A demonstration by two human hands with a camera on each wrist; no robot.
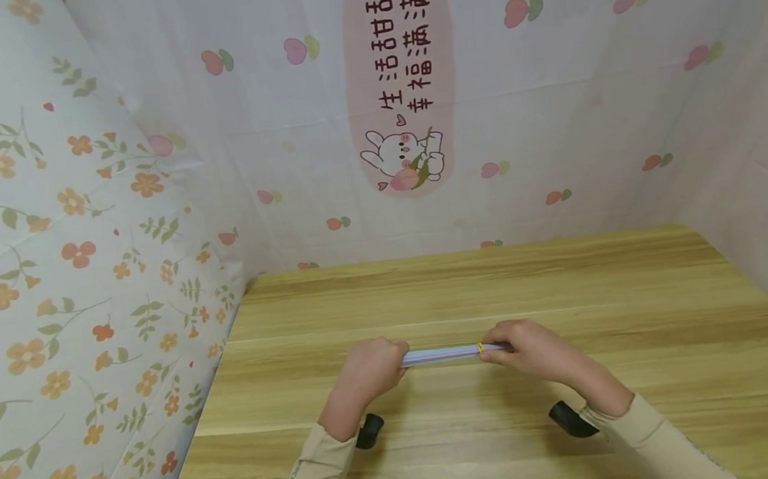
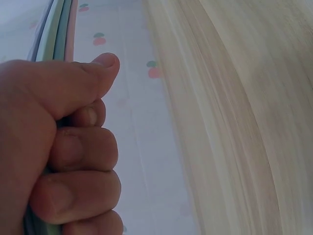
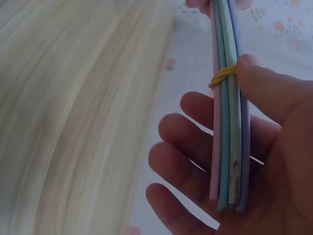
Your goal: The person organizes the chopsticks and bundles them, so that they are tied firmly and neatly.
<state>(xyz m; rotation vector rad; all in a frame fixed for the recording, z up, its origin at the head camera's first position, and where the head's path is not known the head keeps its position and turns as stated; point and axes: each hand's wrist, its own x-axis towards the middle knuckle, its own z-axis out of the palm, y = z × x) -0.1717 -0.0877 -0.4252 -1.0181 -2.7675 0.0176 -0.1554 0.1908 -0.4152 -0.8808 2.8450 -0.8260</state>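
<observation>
A bundle of thin pastel, pencil-like sticks (image 1: 440, 354) is held crosswise between both hands, above the wooden table. A yellow rubber band (image 3: 223, 76) wraps the bundle near its right end. My left hand (image 1: 377, 365) grips the left end, its fingers curled tightly and hiding that end. With my right hand (image 1: 533, 350) I pinch the other end, the thumb pressing beside the band and the fingers lying behind the sticks. Pink, teal, pale green and lavender sticks (image 3: 235, 147) show in the right wrist view; the pale green one has a dark mark near its tip.
The wooden table (image 1: 472, 285) reaches back to a fruit-patterned cloth (image 1: 265, 158) with a printed rabbit. A flower-patterned cloth (image 1: 84, 299) hangs on the left. Black wrist-worn pieces (image 1: 369, 430) show below both wrists.
</observation>
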